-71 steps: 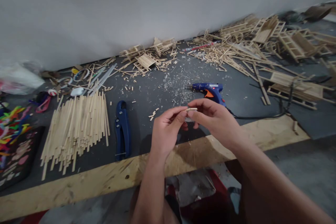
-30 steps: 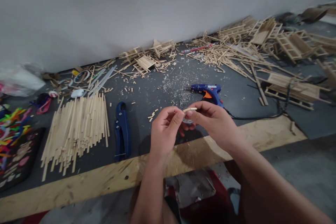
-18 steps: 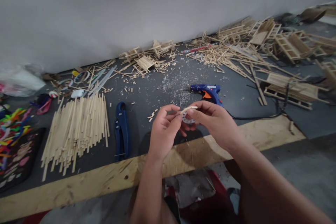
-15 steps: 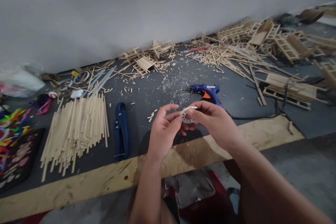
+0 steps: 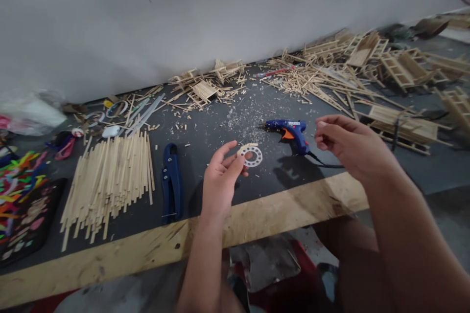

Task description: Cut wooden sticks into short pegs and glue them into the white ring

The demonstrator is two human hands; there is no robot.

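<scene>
My left hand (image 5: 223, 171) pinches a flat white ring with round holes (image 5: 259, 156) between thumb and fingers, over the dark tabletop. A thin pale wooden strip (image 5: 249, 145) lies along the ring's upper edge. Up to the right, my right hand (image 5: 343, 144) is off the ring, its fingertips drawn together. Whether anything small is between them cannot be made out. The blue glue gun (image 5: 290, 127) with its orange trigger lies between the two hands, nozzle pointing left, touched by neither.
Left of my hands lie a blue cutter (image 5: 172, 181) and a pile of wooden sticks (image 5: 110, 176). Offcuts (image 5: 293, 78) and small stick-built models (image 5: 407, 68) crowd the back and right. The glue gun's cord (image 5: 326, 165) runs right. A wooden board (image 5: 147, 254) edges the table.
My right hand has let go of the ring and moved right and up, past the glue gun. My left hand keeps the ring, now a little further left with its face more visible.
</scene>
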